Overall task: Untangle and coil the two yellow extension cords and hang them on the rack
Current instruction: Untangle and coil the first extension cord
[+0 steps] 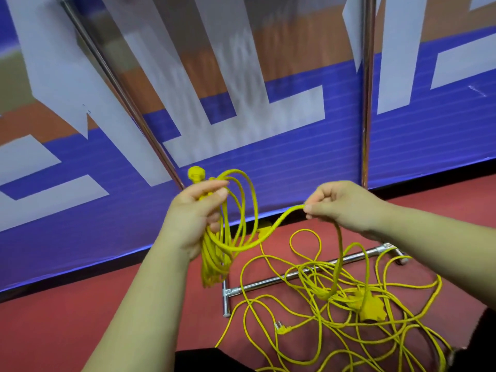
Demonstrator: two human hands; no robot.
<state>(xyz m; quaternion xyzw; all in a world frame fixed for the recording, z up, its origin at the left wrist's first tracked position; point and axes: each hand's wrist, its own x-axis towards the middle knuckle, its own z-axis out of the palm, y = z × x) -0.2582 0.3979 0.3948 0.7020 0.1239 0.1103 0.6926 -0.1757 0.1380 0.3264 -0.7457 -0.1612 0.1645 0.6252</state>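
Note:
My left hand (197, 210) grips a coil of yellow extension cord (228, 237) made of several hanging loops, with a yellow plug end (196, 175) sticking up above the fingers. My right hand (341, 205) pinches the same cord's free strand (284, 218), which runs from the coil to my fingers and then drops to the floor. Below lies a tangled heap of yellow cord (335, 304) with a yellow socket block (371, 308) and a small pronged plug (280, 328). The metal rack's uprights (366, 116) rise in front of me.
The rack's chrome base bar (279, 279) and foot (226, 299) lie on the red floor (67, 318), partly under the tangle. A blue and white printed banner (295, 170) stands right behind the rack. A second chrome pole (115, 81) slants up to the left.

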